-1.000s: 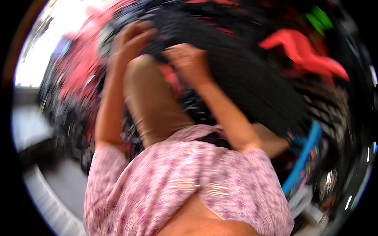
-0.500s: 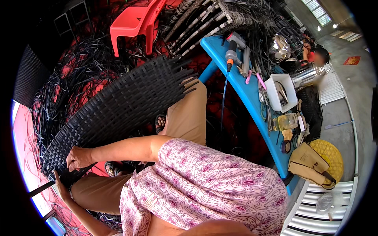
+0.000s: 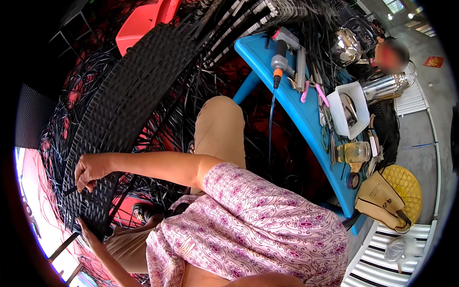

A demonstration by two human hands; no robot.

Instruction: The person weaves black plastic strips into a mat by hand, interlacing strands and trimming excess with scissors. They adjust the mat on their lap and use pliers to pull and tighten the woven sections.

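A long, curved panel of black woven plastic strips (image 3: pixel 125 88) slants from the upper middle to the lower left. Over its lower part is my right hand (image 3: pixel 91 171), fingers bent and closed on what looks like a dark flat strip (image 3: pixel 71 191) at the panel's edge. My left hand (image 3: pixel 89 230) lies against the panel's bottom end. Most of its fingers are hidden there, so its grip does not show. Loose black strips (image 3: pixel 179 115) hang and lie around the panel.
A blue bench (image 3: pixel 306 129) on the right bears a power tool (image 3: pixel 281 55), pink-handled cutters (image 3: pixel 321 94), a white container (image 3: pixel 340 115) and a glass jar (image 3: pixel 355 152). A red chair (image 3: pixel 136 28) stands behind the panel. A person (image 3: pixel 389 57) is at the far right.
The panel has swung more upright, its upper end moving left and away from my knee. My right hand has shifted slightly up and left; my left hand slightly right.
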